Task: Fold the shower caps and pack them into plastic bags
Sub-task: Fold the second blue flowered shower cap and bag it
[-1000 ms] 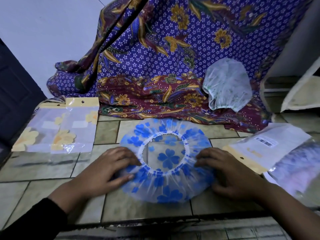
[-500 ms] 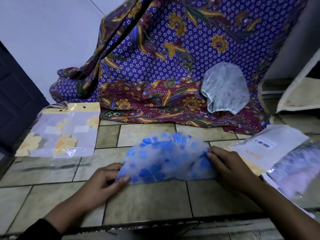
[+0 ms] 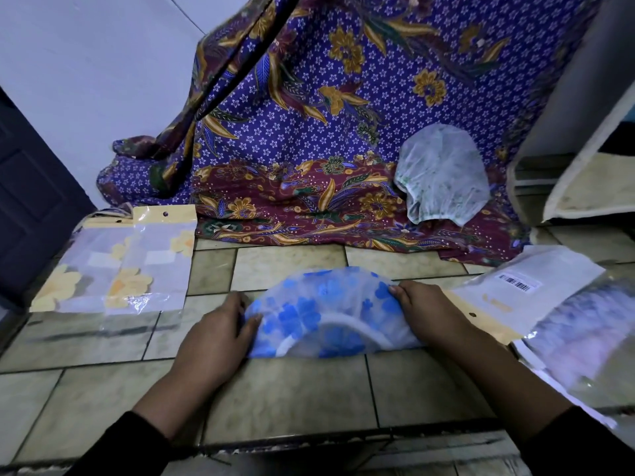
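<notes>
Now the blue shower cap (image 3: 323, 314) lies folded in half on the tiles (image 3: 292, 389), lower centre of the frame. The left hand (image 3: 220, 334) and the right hand (image 3: 426, 314) each pinch one end. The slippery plastic may spring open if one pinch loosens.

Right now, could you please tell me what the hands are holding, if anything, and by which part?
Both hold the folded blue-flowered shower cap: the left hand grips its left end, and the right hand pinches its right end.
</notes>
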